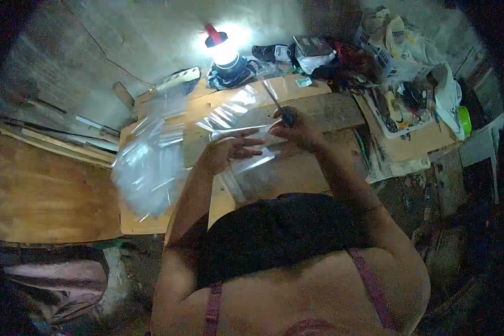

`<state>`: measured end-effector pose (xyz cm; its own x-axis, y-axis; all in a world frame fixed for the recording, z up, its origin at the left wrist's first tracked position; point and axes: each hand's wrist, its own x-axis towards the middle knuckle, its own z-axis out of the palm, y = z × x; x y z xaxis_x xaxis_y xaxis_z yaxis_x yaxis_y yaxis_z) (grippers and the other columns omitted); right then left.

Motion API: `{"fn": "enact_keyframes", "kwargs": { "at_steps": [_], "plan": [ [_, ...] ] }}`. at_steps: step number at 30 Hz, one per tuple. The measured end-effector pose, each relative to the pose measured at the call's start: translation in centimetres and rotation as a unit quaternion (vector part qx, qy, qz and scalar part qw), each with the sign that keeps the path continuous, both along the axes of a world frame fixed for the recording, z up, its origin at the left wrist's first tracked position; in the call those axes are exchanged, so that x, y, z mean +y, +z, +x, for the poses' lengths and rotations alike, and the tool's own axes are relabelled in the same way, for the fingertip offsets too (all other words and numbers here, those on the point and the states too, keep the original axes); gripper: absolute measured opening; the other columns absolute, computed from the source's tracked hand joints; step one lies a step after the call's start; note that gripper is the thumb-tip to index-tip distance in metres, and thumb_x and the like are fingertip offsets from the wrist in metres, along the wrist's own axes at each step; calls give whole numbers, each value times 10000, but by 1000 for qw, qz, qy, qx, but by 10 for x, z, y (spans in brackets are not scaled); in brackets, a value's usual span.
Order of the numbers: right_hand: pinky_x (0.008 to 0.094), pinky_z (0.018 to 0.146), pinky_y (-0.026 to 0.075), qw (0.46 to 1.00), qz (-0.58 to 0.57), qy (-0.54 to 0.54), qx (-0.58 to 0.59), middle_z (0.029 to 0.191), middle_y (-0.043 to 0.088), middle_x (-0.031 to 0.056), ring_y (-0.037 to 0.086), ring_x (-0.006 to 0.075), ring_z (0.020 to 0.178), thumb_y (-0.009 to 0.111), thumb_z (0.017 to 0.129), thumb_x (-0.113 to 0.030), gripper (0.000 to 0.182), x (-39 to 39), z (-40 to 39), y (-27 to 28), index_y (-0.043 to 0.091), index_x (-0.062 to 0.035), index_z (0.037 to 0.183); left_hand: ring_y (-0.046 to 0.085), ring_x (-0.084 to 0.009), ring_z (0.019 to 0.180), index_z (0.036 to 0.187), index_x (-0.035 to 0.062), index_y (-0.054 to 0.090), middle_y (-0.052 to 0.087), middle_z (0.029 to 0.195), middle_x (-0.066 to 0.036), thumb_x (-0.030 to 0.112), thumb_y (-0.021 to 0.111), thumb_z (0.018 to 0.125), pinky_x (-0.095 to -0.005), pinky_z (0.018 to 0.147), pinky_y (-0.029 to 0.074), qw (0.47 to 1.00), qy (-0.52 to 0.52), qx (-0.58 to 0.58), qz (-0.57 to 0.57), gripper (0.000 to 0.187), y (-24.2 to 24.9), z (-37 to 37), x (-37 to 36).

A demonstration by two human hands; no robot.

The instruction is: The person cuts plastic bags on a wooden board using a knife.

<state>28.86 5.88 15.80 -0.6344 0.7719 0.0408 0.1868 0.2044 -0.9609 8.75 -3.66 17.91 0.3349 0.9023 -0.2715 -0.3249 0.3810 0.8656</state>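
My right hand is closed around a slim tool with a dark handle and a long thin shaft or blade, which points up and away to the left. Fingers stretched toward it, my left hand lies over a piece of clear plastic film between the two hands. More shiny clear film spreads beyond them across the wooden board. To the left, a large heap of clear plastic covers that side of the worktop.
A lit lamp stands at the back by the wall. Right of it are dark bundles and a boxy item. A white tray of tools, a crate and a green roll sit at the right. Wooden strips lean left.
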Motion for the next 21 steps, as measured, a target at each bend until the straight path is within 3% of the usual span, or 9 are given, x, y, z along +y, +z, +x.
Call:
{"fn": "enact_keyframes", "kwargs": {
  "at_steps": [2,5,6,8,9,12,14,19,21],
  "plan": [
    [271,690,447,989,-75,-43,119,780,594,81,566,148,759,622,715,-63,245,-11,-7,-2,495,-5,917,575,-247,865,1142,-46,412,549,1003,-178,172,420,833,-334,808,441,999,-15,-38,22,378,-6,2,0],
    [287,654,461,991,-42,-77,102,787,587,88,571,164,744,653,689,-115,275,-8,-9,-18,497,-24,896,571,-246,798,791,25,599,572,888,-146,151,609,721,-326,741,438,895,136,419,73,144,17,19,-11],
    [295,627,471,985,-64,-106,117,798,581,92,574,174,747,681,671,-184,322,-11,-9,-17,503,-27,889,571,-246,798,791,25,599,572,888,-146,151,609,721,-326,741,438,894,135,422,75,144,14,19,-15],
    [287,624,464,977,-91,-127,144,803,578,84,566,170,738,680,672,-183,314,-17,-8,-11,506,-25,881,526,-263,910,741,65,615,563,911,-150,122,667,635,-339,745,418,640,305,568,419,131,7,20,-19],
    [279,620,458,967,-122,-148,166,808,576,76,558,166,728,679,674,-181,306,-20,-7,-8,509,-24,874,474,-266,994,740,85,613,553,954,-151,98,689,585,-346,782,390,615,335,573,427,173,13,24,-19],
    [272,626,443,961,-139,-144,189,788,571,70,536,156,705,679,674,-182,288,-22,-7,-2,517,-29,857,443,-270,1039,740,97,615,537,1013,-141,99,691,589,-357,833,363,659,303,490,483,168,14,21,-7],
    [272,635,438,961,-115,-145,207,782,568,66,529,148,704,680,674,-188,286,-24,-7,2,519,-34,853,493,-259,982,716,97,607,572,941,-123,70,676,611,-378,850,356,630,293,535,481,128,7,16,-4],
    [288,664,432,972,-10,-139,190,770,561,80,533,183,722,683,659,-177,271,-11,2,7,525,-34,827,590,-204,735,700,61,582,611,742,-77,29,633,662,-346,755,426,701,336,422,466,72,6,28,0],
    [327,679,435,933,328,-130,66,786,564,115,545,259,736,664,657,-207,276,-6,12,31,533,-26,819,592,-195,722,702,53,580,610,745,-81,26,633,659,-329,714,446,714,343,394,466,73,7,31,1]
  ]
}}
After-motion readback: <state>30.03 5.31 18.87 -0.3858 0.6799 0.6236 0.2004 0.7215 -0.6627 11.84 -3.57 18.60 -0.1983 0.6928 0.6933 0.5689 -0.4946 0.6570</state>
